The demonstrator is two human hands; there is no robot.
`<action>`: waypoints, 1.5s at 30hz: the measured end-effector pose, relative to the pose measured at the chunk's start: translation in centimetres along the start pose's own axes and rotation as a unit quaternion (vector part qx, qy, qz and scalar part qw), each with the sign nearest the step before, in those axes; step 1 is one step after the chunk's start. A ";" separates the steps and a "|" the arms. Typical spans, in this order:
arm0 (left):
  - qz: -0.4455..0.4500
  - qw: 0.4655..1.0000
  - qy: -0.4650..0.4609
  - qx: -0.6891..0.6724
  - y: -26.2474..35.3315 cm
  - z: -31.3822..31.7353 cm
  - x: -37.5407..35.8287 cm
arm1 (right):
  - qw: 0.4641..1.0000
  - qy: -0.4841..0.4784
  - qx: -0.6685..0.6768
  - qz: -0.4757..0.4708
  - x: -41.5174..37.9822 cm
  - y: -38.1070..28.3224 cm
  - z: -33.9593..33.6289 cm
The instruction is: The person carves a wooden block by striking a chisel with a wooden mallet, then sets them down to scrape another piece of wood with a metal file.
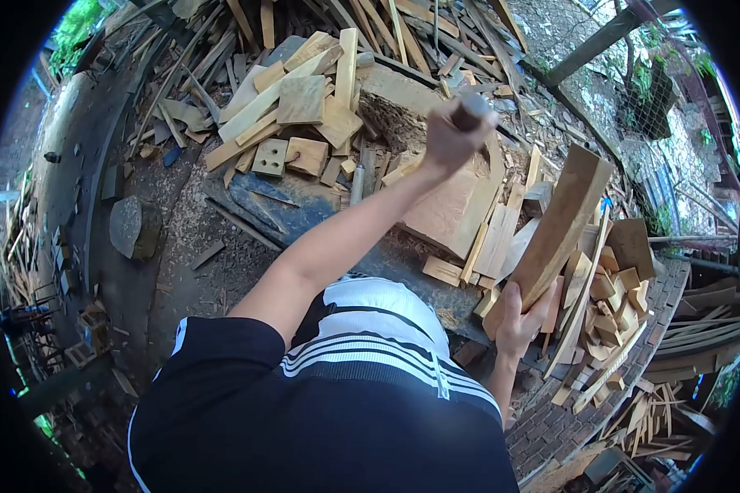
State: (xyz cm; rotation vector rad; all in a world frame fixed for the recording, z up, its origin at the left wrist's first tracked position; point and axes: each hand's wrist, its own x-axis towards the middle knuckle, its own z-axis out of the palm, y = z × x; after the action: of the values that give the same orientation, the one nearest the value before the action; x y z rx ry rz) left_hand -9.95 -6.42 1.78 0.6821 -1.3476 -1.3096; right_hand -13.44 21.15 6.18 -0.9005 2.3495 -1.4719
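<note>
My left hand [455, 141] is closed around a tool with a round wooden handle [472, 111], raised above the wood pile. The handle's end faces me, and blur hides what kind of tool it is. Low on the right, my right hand [520, 319] grips the bottom end of a thick wooden board [561, 226], which stands tilted with its top leaning right. Below my left hand lies a broad, flat wooden block [444, 201]. Cut strips of wood [497, 238] lie between this block and the board.
Stacked offcuts [302, 100] and a block with holes [270, 158] lie ahead to the left. Small wood pieces [617, 304] are heaped on the right by brick paving [563, 427]. A stump [136, 228] stands on the left. Long scrap boards [378, 33] pile up behind.
</note>
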 end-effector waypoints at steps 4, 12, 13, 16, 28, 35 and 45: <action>-0.025 0.997 0.001 -0.074 -1.4 -1.0 1.9 | 1.000 -0.015 -0.007 -0.016 0.0 0.6 0.3; 0.067 0.995 -0.062 0.043 -1.9 2.3 -3.1 | 0.999 -0.033 -0.007 0.009 0.0 0.1 1.1; 0.076 0.991 -0.078 0.080 -1.0 2.6 -4.3 | 0.999 -0.038 0.008 0.012 0.0 0.0 1.1; 0.088 0.985 -0.090 0.118 -0.4 3.3 -6.5 | 0.999 -0.033 0.023 0.017 -0.2 0.1 1.1; -0.158 0.942 0.241 -0.172 -2.6 -4.9 2.2 | 0.997 -0.042 0.048 0.037 -1.3 1.0 1.0; -0.043 0.982 0.175 -0.061 -1.3 -3.9 0.4 | 0.998 -0.036 0.044 0.022 -1.5 0.1 1.0; 0.040 0.998 0.035 0.020 0.4 0.6 -2.2 | 0.998 -0.031 0.043 0.033 -1.6 0.4 0.9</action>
State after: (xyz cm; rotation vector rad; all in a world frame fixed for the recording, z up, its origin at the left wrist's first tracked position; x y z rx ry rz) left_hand -9.81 -4.09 1.61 0.6890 -1.3348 -1.1883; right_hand -11.87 21.57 5.21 -0.8256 2.2322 -1.4853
